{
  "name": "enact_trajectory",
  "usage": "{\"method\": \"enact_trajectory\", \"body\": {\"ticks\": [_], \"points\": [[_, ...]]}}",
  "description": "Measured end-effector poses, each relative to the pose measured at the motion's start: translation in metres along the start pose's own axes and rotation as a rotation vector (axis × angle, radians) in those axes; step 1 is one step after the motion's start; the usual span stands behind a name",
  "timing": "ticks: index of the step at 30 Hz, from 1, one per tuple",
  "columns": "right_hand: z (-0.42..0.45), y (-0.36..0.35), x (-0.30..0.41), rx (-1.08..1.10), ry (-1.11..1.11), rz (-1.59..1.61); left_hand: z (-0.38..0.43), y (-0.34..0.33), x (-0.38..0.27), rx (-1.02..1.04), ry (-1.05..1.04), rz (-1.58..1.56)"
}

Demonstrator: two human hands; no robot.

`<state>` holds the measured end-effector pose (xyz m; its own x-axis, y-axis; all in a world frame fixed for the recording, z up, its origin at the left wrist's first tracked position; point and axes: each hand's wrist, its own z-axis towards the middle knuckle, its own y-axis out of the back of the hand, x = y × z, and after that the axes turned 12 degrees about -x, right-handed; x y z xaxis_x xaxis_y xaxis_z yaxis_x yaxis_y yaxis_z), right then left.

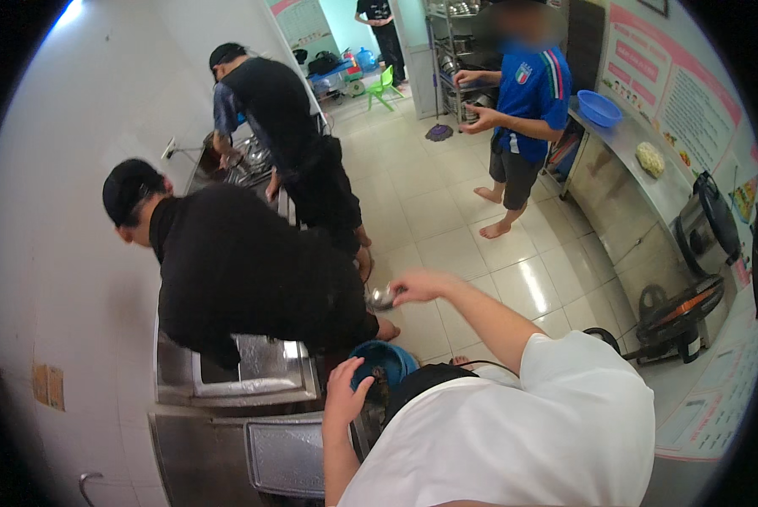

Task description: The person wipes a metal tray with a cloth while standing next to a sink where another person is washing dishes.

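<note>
My right hand [420, 286], slightly blurred, is shut on a small shiny metal bowl or ladle [382, 298] and holds it out above the tiled floor. Beyond that metal piece are the bare legs of a person in black. My left hand [347, 388] has its thumb and fingers apart at the near rim of a blue plastic bucket [404, 356]; whether it touches the rim I cannot tell. Inside the bucket lies some dark brownish matter. A metal tray or lid [287, 453] with a wet surface lies left of my left forearm.
Two people in black bend over steel sinks [258, 396] along the left wall. A person in a blue shirt [531, 95] stands facing this way. On the right, a steel counter [639, 152] bears a blue basin [599, 108]. Far back are a green chair [385, 87] and another person.
</note>
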<state>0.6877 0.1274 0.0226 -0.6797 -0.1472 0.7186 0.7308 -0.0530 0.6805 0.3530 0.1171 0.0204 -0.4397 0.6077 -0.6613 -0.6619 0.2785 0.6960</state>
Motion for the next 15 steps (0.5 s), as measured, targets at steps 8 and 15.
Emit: {"method": "enact_trajectory", "body": {"ticks": [8,15], "points": [[-0.016,0.194,-0.115,-0.843,-0.279,-0.237,0.115,-0.075,-0.063,0.18,-0.076,-0.096],[-0.021,0.264,-0.171,-0.975,-0.407,-0.401,0.152,-0.101,-0.084,0.226,0.027,-0.11]]}}
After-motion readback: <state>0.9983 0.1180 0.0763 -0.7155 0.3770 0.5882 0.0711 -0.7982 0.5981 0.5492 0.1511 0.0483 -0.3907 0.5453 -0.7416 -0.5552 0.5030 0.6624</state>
